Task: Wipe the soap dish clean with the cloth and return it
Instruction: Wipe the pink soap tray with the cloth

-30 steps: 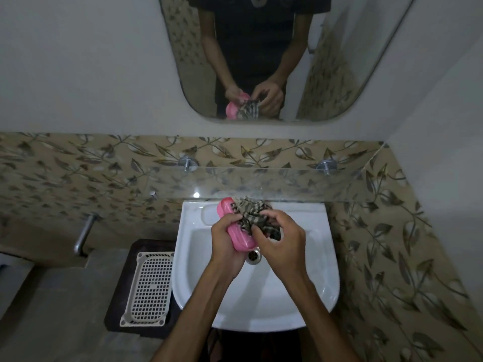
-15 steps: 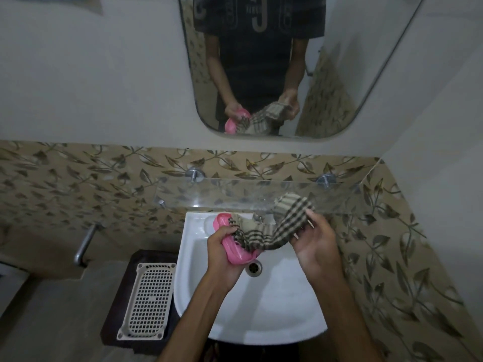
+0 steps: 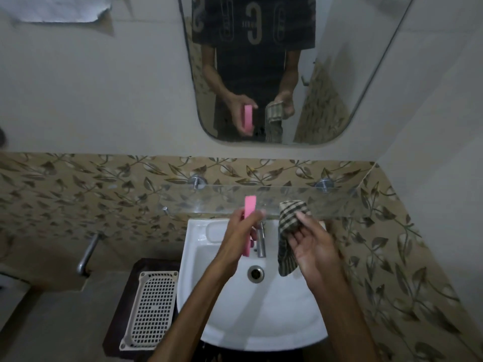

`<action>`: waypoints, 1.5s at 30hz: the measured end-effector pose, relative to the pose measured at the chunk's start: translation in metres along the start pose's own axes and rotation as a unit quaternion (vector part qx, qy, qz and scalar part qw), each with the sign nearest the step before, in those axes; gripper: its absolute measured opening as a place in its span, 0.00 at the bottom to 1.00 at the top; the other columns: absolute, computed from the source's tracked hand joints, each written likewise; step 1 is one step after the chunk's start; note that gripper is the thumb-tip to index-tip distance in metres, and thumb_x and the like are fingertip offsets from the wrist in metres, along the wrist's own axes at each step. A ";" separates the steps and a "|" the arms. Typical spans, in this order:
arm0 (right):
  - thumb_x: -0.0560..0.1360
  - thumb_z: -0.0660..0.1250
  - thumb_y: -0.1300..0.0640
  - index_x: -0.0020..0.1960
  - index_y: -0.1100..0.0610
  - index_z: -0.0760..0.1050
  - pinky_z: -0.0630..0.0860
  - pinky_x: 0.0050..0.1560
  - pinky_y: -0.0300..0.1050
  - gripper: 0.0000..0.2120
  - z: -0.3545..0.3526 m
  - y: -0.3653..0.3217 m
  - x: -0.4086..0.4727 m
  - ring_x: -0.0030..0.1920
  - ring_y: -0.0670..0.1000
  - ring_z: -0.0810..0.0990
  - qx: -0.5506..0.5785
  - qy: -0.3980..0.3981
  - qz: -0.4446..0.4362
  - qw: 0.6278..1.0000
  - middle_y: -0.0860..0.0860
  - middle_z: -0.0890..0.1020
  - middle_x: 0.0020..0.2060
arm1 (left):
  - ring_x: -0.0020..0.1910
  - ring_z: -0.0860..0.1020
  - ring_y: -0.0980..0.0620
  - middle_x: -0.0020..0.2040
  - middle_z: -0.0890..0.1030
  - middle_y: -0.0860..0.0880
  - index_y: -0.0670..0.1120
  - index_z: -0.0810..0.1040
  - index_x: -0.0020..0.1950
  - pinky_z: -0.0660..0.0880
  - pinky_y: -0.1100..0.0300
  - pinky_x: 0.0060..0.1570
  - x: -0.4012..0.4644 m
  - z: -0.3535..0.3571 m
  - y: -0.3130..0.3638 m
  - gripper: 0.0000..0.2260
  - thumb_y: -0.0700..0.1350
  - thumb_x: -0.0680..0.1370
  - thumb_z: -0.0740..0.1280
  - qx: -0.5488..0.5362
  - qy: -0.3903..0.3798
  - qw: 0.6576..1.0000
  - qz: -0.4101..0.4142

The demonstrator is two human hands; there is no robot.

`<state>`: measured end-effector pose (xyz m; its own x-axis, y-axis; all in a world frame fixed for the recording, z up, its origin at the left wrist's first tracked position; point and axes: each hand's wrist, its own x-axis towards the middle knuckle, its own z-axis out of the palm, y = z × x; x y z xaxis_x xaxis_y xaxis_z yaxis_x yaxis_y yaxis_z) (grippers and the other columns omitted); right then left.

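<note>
My left hand (image 3: 241,228) grips the pink soap dish (image 3: 249,207), turned on edge above the back of the white basin (image 3: 264,314). Its upper end rises in front of the glass shelf (image 3: 337,202). To the right, my right hand (image 3: 312,246) holds the checked cloth (image 3: 288,218), which hangs down from my fingers over the basin. The cloth and the dish are apart, with the metal tap (image 3: 260,244) between them. The mirror (image 3: 261,69) reflects both hands with the dish and the cloth.
The drain (image 3: 255,273) lies in the middle of the basin. A white perforated tray (image 3: 151,309) sits on a dark stand left of the basin. A metal pipe (image 3: 87,253) sticks out of the leaf-patterned tiled wall on the left. A wall corner is close on the right.
The cloth has come off the soap dish. My right hand carried it to the right, and my left hand turned the dish on edge and raised it toward the glass shelf.
</note>
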<state>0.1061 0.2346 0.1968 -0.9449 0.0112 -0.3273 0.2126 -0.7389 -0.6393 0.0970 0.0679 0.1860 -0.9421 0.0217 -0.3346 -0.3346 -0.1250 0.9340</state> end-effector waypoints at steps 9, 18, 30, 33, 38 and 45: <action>0.72 0.74 0.43 0.53 0.44 0.83 0.78 0.63 0.39 0.11 0.010 0.012 -0.008 0.67 0.47 0.76 -0.525 -0.027 -0.349 0.776 0.45 0.75 0.65 | 0.52 0.86 0.43 0.55 0.86 0.38 0.39 0.88 0.57 0.81 0.51 0.59 -0.011 0.026 0.028 0.23 0.58 0.80 0.66 -0.298 -0.144 0.937 -0.110; 0.79 0.69 0.62 0.49 0.43 0.84 0.81 0.42 0.35 0.14 0.006 0.023 -0.005 0.46 0.45 0.85 -0.297 0.051 -0.225 0.927 0.44 0.87 0.45 | 0.39 0.84 0.52 0.42 0.86 0.49 0.49 0.87 0.48 0.80 0.60 0.36 -0.015 0.028 0.027 0.17 0.62 0.75 0.73 -0.138 -0.055 0.986 -0.075; 0.79 0.71 0.63 0.55 0.45 0.79 0.81 0.51 0.35 0.14 0.017 0.040 -0.034 0.54 0.46 0.85 -0.400 0.000 -0.301 0.866 0.42 0.85 0.50 | 0.54 0.82 0.50 0.59 0.79 0.50 0.52 0.69 0.68 0.80 0.60 0.38 -0.010 0.027 0.018 0.38 0.62 0.65 0.82 -0.082 0.123 0.988 -0.034; 0.79 0.71 0.63 0.54 0.47 0.81 0.83 0.44 0.37 0.11 0.012 0.032 -0.029 0.48 0.48 0.88 -0.342 0.019 -0.252 0.905 0.48 0.88 0.48 | 0.55 0.85 0.40 0.60 0.84 0.36 0.42 0.78 0.68 0.82 0.40 0.58 -0.017 0.011 0.020 0.32 0.60 0.71 0.75 -0.199 0.027 0.979 -0.038; 0.79 0.71 0.57 0.56 0.50 0.84 0.84 0.47 0.49 0.07 0.020 0.034 -0.027 0.48 0.56 0.86 -0.176 0.045 -0.090 0.979 0.55 0.88 0.49 | 0.51 0.85 0.43 0.55 0.85 0.38 0.40 0.78 0.67 0.83 0.49 0.52 -0.030 0.016 0.018 0.26 0.48 0.71 0.71 -0.308 -0.005 0.951 0.018; 0.80 0.69 0.61 0.61 0.62 0.81 0.86 0.49 0.49 0.11 0.041 0.044 -0.029 0.55 0.60 0.87 -0.017 0.041 -0.008 0.999 0.62 0.87 0.55 | 0.40 0.86 0.48 0.41 0.85 0.44 0.45 0.86 0.50 0.83 0.57 0.40 -0.032 0.036 0.000 0.18 0.48 0.62 0.77 -0.305 -0.012 0.950 0.063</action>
<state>0.1324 0.1741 0.2069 -0.9254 0.0790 -0.3707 0.2064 -0.7152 -0.6677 0.1258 0.1026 0.2014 -0.9764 -0.0101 -0.2155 -0.1513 -0.6798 0.7176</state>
